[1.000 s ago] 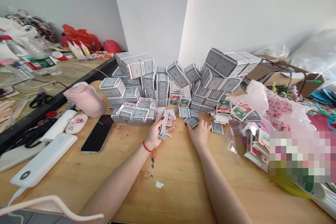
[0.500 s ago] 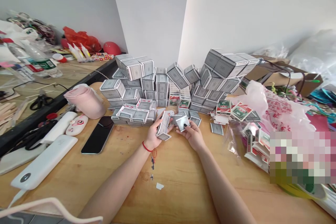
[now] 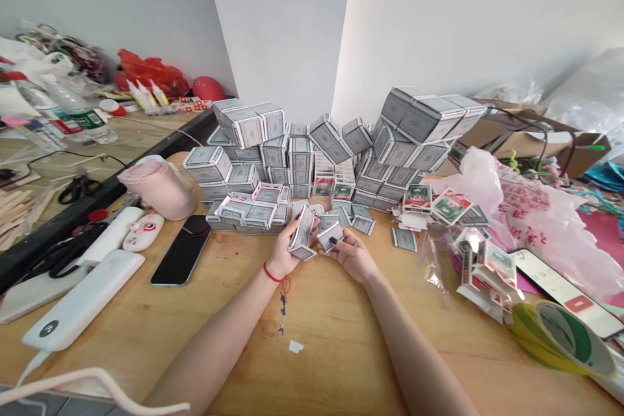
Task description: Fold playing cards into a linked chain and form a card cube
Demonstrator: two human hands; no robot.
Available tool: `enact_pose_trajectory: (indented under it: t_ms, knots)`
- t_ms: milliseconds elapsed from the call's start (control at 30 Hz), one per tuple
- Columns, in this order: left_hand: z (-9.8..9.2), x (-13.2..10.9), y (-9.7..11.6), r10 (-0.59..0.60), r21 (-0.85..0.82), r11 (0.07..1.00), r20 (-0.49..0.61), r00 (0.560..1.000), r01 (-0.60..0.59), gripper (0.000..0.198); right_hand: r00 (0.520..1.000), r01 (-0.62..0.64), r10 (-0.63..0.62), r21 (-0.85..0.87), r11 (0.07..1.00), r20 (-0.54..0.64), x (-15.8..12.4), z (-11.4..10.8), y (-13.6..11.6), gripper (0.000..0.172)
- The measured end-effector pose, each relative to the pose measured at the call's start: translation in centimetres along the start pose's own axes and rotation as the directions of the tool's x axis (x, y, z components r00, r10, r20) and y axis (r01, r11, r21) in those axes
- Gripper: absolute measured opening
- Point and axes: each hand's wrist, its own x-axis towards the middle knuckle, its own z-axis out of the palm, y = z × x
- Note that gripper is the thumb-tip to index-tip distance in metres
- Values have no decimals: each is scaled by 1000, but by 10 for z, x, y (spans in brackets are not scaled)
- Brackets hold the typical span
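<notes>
Item, centre of desk point(image 3: 331, 331): small grey-patterned card box point(image 3: 300, 240), tilted, held just above the desk top, its open end turned toward the right hand. Left hand point(image 3: 284, 255): grip clamped around the card box, thumb on the near face; red cord bracelet point(image 3: 271, 272) at the wrist. Right hand point(image 3: 353, 256): grip closed on a small deck of cards point(image 3: 331, 234), pinched between thumb and fingertips, just beside the box mouth and touching or nearly touching it. Behind both hands: loose cards point(image 3: 363, 225) lying flat, then a wall of stacked card boxes point(image 3: 302, 151) against the corner. Left of the hands: black phone point(image 3: 181, 249), white power bank point(image 3: 82, 299), pink roll point(image 3: 158, 185). Right: pink plastic bag point(image 3: 529, 214), green-and-yellow tape roll point(image 3: 556, 336).
</notes>
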Motion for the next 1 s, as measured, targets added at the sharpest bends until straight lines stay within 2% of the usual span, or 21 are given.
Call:
enact_pose_trajectory:
  t_ms: [233,333,500,733,1000]
  knots:
    - [1,1,0,5,-50,999,-29,1000,-6,35,993,56,-68,-121,991,-92,3,-1,1,38]
    - [2,1,0,0,-48,999,-42,999,-2,35,990,77,-98,-191,979,-101,4,-2,3,34]
    - [1,1,1,-9,-55,998,-35,999,7,37,997,51,-64,-257,965,-44,4,-7,7,21]
    - [-2,1,-1,-28,-84,996,-50,998,24,42,998,27,-44,-348,937,-40,2,-6,6,21]
    - [0,3,-4,-3,-78,997,-110,994,-5,41,997,72,-61,-390,918,42,-1,3,5,26]
